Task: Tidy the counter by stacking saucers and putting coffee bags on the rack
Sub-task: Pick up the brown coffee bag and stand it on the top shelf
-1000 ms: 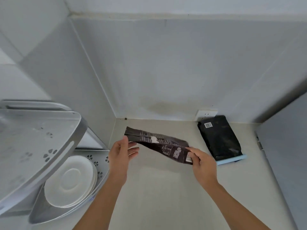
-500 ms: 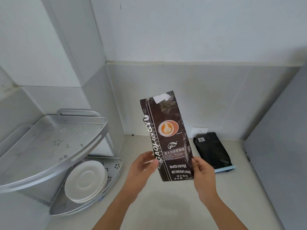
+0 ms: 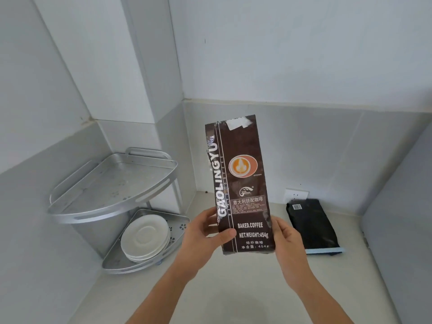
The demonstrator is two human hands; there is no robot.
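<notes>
A tall brown coffee bag [image 3: 240, 183] stands upright in the air above the counter, its printed front facing me. My left hand [image 3: 205, 235] grips its lower left edge and my right hand [image 3: 286, 239] grips its lower right edge. A second, black coffee bag [image 3: 312, 223] lies flat on the counter at the back right, on something light blue. To the left stands a silver two-tier corner rack [image 3: 112, 206]. A stack of white saucers [image 3: 146, 237] rests on its lower shelf; the upper shelf holds nothing.
The pale counter [image 3: 233, 295] runs into a corner of grey walls. A white wall socket [image 3: 297, 195] sits just behind the black bag. A grey panel [image 3: 402, 230] rises along the right side.
The brown bag went from lying tilted and low between my hands to standing upright with its front toward me. Both hands now hold its bottom end. The view has tilted upward.
</notes>
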